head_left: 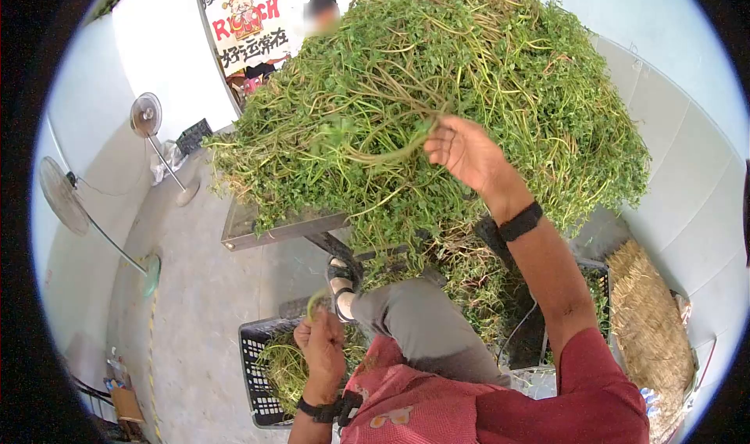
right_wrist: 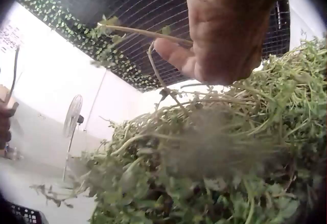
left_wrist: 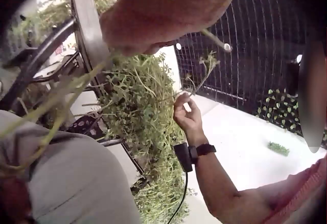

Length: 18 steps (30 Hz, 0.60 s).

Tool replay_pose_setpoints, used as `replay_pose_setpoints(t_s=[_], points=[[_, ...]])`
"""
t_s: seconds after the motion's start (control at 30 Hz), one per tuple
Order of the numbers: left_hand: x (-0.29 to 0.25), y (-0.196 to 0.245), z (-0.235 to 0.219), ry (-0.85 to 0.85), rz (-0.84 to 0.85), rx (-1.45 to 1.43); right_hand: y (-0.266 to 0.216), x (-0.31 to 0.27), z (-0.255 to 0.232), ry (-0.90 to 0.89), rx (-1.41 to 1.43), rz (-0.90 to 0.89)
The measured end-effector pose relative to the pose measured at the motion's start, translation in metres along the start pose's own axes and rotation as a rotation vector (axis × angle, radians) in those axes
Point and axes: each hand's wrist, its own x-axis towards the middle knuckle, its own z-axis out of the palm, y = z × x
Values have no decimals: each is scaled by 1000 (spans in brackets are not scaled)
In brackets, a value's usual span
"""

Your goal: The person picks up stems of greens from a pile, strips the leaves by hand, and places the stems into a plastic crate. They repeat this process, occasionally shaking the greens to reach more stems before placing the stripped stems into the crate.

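A big heap of leafy green stems (head_left: 500,76) covers the table in front of me. Over its near side my right hand (head_left: 469,155) pinches a leafy sprig; in the right wrist view the sprig's thin stem (right_wrist: 143,32) juts out past the thumb. My left hand (head_left: 320,346) is low, above a black crate, its fingers curled round a few long stems (head_left: 316,299). In the left wrist view, these stems (left_wrist: 64,111) run out blurred on one side of the hand, and a cut end (left_wrist: 217,40) shows on the other.
The black crate (head_left: 248,366) with cut stems stands on the floor at my left. The table's metal edge (head_left: 281,233) shows under the heap. Two standing fans (head_left: 146,116) are farther left; a straw-coloured pile (head_left: 648,319) lies at right. Another person (head_left: 320,14) is behind the heap.
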Motion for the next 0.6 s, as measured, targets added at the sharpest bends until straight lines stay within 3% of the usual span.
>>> replay_pose_setpoints(t_s=[0.1, 0.17, 0.27, 0.4, 0.53, 0.6], points=[[17, 1, 34, -63, -50, -70, 20, -12, -1, -81, -56, 85], [27, 4, 61, -37, -207, 14, 43, -21, 5, -126, -126, 200], [41, 1, 94, -115, -132, 50, 62, -30, 1, -130, -146, 270], [61, -12, 102, -336, -268, 194, 72, -34, -7, -115, -224, 274], [62, -27, 99, -407, -328, 319, 69, -37, -10, -138, -318, 244], [60, -26, 101, -366, -332, 333, 43, -44, -5, -32, -812, 265]])
